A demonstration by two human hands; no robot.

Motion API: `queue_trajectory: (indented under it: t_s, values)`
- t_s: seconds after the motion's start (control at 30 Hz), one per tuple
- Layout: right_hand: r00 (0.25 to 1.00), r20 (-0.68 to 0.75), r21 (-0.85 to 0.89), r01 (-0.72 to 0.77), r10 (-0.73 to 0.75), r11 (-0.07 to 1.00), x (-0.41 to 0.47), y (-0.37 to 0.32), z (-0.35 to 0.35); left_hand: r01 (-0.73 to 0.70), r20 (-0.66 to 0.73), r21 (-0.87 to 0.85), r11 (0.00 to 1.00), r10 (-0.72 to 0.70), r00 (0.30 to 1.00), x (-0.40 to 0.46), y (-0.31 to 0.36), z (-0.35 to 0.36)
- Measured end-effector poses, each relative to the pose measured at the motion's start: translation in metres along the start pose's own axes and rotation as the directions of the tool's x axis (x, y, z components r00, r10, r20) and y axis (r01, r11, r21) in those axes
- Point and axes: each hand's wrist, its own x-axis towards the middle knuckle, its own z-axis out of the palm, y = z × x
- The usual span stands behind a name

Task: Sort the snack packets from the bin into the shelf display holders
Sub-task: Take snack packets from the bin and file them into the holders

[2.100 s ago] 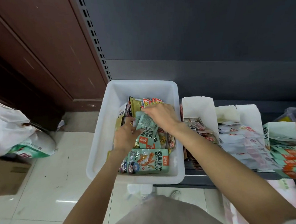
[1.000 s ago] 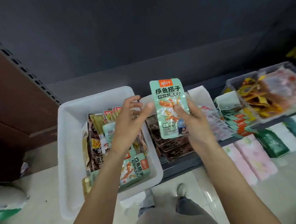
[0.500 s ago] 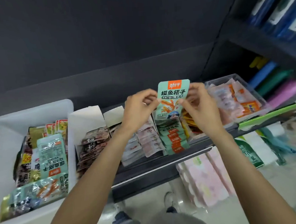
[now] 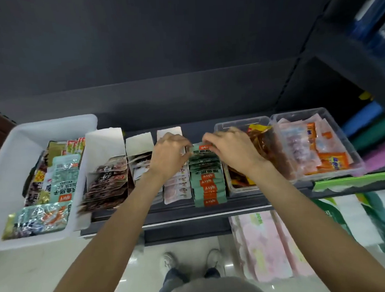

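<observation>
The white bin (image 4: 13, 142) at the left of the shelf holds several mixed snack packets, with mint green ones (image 4: 63, 181) on top. To its right stand white card display holders (image 4: 104, 141) with brown, white and pink packets. A row of mint green packets (image 4: 208, 185) fills one holder. My left hand (image 4: 169, 156) and my right hand (image 4: 229, 150) both pinch one mint green packet (image 4: 200, 149) at the back of that row, pressed down among the others. Most of this packet is hidden by my fingers.
Two clear plastic tubs sit right of the holders, one with orange-brown snacks (image 4: 260, 142), one with pink and orange packets (image 4: 310, 148). Below the shelf edge (image 4: 190, 215) lie pink packs (image 4: 266, 247). My feet (image 4: 191, 262) stand on the tiled floor. Blue and green items fill the right shelving.
Both hands lifted a mint green packet out of the bin, carried it right to the green row, and lowered it from upright in the air down into the back of the holder.
</observation>
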Motion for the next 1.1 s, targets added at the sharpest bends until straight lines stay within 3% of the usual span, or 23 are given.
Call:
queue_trajectory:
  t_s: [0.17,0.33,0.47,0.6,0.7,0.83,0.97,1.03,1.1]
  values:
    - [0.986,0.157,-0.116,0.074,-0.055,0.991,0.009,-0.007,0.007,0.016,0.048,0.008,1.0,-0.017,0.999,-0.008,0.001,0.002]
    - [0.967,0.244,-0.058,0.093,-0.076,0.994,0.004,-0.006,0.008,-0.11,-0.076,-0.029,0.994,0.107,0.991,-0.021,0.003,0.003]
    - [0.971,0.24,-0.242,0.076,-0.016,0.967,0.009,-0.015,0.008,-0.061,-0.108,0.024,0.998,0.063,0.992,-0.017,0.007,0.002]
    - [0.96,0.27,-0.174,-0.029,0.076,0.984,0.017,-0.016,0.004,-0.012,-0.015,0.006,1.0,0.013,1.0,-0.017,0.009,-0.004]
    - [0.95,0.3,-0.02,-0.083,0.085,0.996,0.014,-0.01,-0.001,0.024,-0.093,-0.116,0.993,-0.035,0.995,-0.03,0.002,-0.019]
    - [0.992,0.123,0.258,0.008,-0.041,0.966,0.023,-0.039,-0.019,0.026,-0.288,-0.232,0.972,-0.094,0.953,-0.064,-0.04,-0.055]
    - [0.967,0.04,0.416,0.211,-0.25,0.885,0.048,-0.109,-0.018,0.085,-0.456,-0.235,0.968,-0.187,0.87,-0.116,-0.11,-0.087]
    - [0.944,-0.001,0.444,0.295,-0.329,0.846,0.064,-0.146,-0.009,0.205,-0.46,-0.319,0.925,-0.34,0.82,-0.143,-0.151,-0.096]
    - [0.91,-0.091,0.414,0.404,-0.404,0.816,0.085,-0.183,0.002,0.387,-0.354,-0.381,0.84,-0.519,0.778,-0.168,-0.198,-0.103]
